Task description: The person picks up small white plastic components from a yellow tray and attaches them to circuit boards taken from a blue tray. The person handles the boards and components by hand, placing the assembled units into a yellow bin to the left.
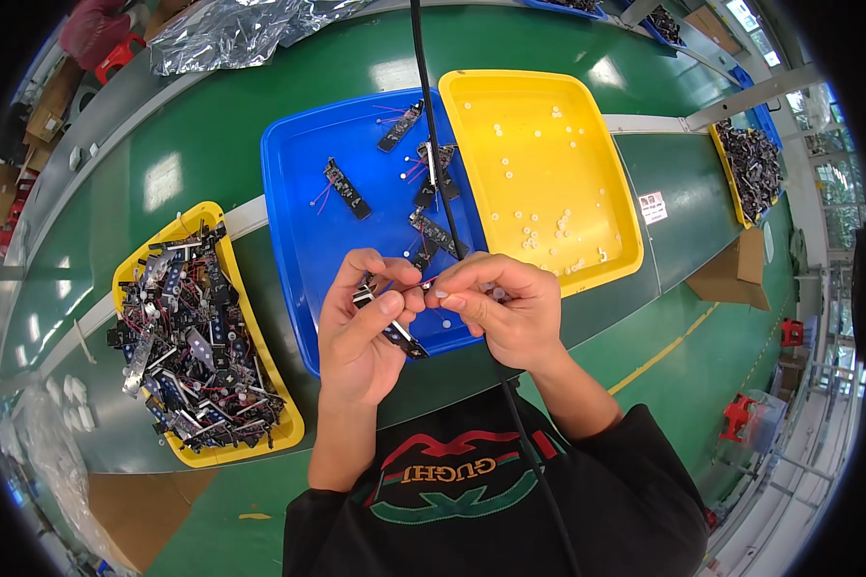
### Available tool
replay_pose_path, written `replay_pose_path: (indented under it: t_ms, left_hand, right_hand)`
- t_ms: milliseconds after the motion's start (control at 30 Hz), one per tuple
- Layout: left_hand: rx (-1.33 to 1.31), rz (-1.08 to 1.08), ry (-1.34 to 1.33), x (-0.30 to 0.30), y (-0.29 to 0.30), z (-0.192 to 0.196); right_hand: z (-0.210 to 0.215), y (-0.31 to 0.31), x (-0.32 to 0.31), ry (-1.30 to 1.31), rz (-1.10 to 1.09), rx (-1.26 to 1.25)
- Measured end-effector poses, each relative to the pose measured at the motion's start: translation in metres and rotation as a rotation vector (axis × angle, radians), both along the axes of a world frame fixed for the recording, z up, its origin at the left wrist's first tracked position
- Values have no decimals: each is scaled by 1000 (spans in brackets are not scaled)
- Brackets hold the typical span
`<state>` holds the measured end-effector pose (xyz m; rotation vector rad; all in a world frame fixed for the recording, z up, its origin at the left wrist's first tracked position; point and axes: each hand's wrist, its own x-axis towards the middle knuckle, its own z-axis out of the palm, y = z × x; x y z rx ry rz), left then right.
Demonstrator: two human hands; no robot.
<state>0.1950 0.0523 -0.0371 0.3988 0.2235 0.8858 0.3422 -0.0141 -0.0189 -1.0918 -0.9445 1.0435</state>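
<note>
My left hand [353, 332] is closed around a narrow black circuit board [403, 339], which sticks out below the thumb, tilted. Close beside it, my right hand [518, 313] pinches a small whitish piece [441, 294] between thumb and fingertips. A bit of red wire shows where the fingertips of both hands nearly meet; its end is hidden. Both hands hover over the near edge of a blue tray [293, 231]. In that tray lie several similar boards [346, 188] with thin red and purple wires ending in small white bits.
To the right, a shallow yellow tray [510, 197] holds scattered small white round pieces [561, 223]. At left, a yellow bin [293, 423] is heaped with boards [197, 346]. A black cable [425, 77] hangs across the blue tray. Another full bin [749, 168] stands far right on the green table.
</note>
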Motion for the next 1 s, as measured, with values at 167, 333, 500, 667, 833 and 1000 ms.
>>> replay_pose_path:
  t_ms: [167,333,500,667,833,1000]
  left_hand:
    - [28,52,57,1,-3,-3]
    - [164,145,241,2,-6,10]
    - [375,249,440,2,-9,14]
    - [542,321,541,2,-16,19]
    - [704,371,635,4,-18,22]
    - [601,289,591,4,-14,21]
  right_hand:
    - [6,-1,1,-49,14,13]
    - [7,-1,1,-60,18,-18]
    - [5,-3,2,-31,20,-92]
    - [4,-4,-1,-14,-37,-33]
    - [4,-5,-4,48,-52,-36]
    - [-1,-4,-8,191,-93,-5]
